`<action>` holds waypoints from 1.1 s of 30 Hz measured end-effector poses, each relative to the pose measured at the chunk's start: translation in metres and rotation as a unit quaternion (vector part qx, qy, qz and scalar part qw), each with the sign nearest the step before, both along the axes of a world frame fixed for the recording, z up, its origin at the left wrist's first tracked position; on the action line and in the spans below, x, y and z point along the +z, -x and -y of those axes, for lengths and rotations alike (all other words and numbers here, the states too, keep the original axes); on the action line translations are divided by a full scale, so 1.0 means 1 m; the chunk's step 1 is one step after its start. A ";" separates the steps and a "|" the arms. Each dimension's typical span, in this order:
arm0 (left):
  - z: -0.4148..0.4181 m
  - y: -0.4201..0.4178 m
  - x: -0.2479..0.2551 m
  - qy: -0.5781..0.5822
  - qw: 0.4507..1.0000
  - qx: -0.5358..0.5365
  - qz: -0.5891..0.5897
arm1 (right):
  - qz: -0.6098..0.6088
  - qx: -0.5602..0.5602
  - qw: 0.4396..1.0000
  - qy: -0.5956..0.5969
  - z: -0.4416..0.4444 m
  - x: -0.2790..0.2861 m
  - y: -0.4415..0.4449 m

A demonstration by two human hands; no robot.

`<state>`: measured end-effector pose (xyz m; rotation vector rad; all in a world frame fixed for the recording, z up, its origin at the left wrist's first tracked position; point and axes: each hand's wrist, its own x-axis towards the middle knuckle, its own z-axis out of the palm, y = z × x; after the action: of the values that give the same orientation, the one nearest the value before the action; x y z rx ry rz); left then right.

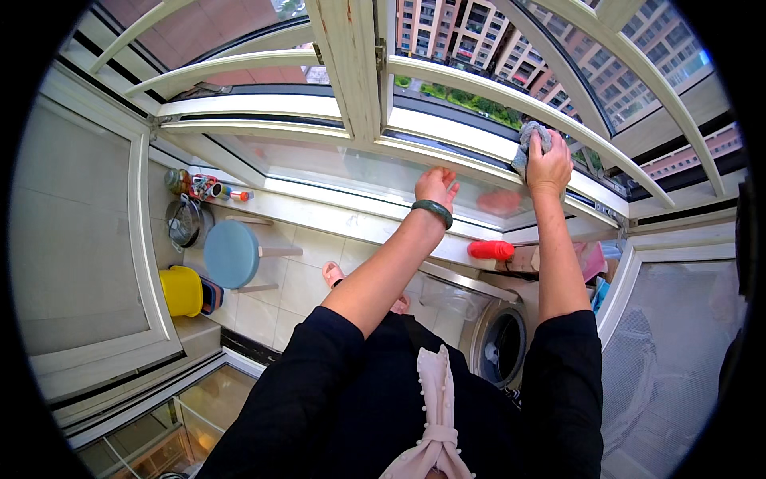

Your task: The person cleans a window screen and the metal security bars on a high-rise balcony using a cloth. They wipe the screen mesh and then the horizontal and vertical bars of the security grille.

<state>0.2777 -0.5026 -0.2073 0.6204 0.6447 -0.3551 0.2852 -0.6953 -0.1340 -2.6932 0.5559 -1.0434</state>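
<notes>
My right hand point(549, 166) presses a crumpled grey cloth point(532, 136) against the white window frame rail point(479, 139), below a curved white guard bar point(479, 76). Some of the cloth is hidden behind the fingers. Left of it, my left hand point(437, 187) holds nothing, with its fingers loosely bent and the thumb apart. Its fingertips are at the lower edge of the inner rail point(413, 151); whether they touch it I cannot tell. A dark green bangle point(433, 211) circles that wrist. Below the rail, the lower glass pane point(371, 173) shows a reddish reflection.
A red bottle point(491, 249) lies on the white sill point(347, 224). Jars and small items point(203, 185) stand at its left end. On the tiled floor are a blue-topped stool point(231, 254) and a yellow bin point(181, 291). A front-loading washing machine point(499, 344) stands open at right.
</notes>
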 end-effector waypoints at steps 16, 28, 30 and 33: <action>0.002 0.007 0.006 0.008 0.998 0.059 -0.011 | 0.005 -0.001 1.000 0.003 -0.001 0.000 0.000; 0.011 0.003 0.000 -0.019 0.995 0.090 0.046 | -0.006 -0.002 1.000 -0.004 0.000 0.000 -0.001; 0.013 0.014 -0.001 -0.039 0.991 0.082 0.093 | -0.006 0.003 1.000 -0.007 0.001 -0.002 -0.001; 0.018 0.030 0.001 -0.047 0.992 0.066 0.100 | -0.018 -0.001 1.000 -0.018 0.003 -0.001 -0.001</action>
<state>0.2478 -0.5205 -0.2059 0.6908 0.5081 -0.1372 0.2866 -0.6984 -0.1353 -2.6867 0.5777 -0.9767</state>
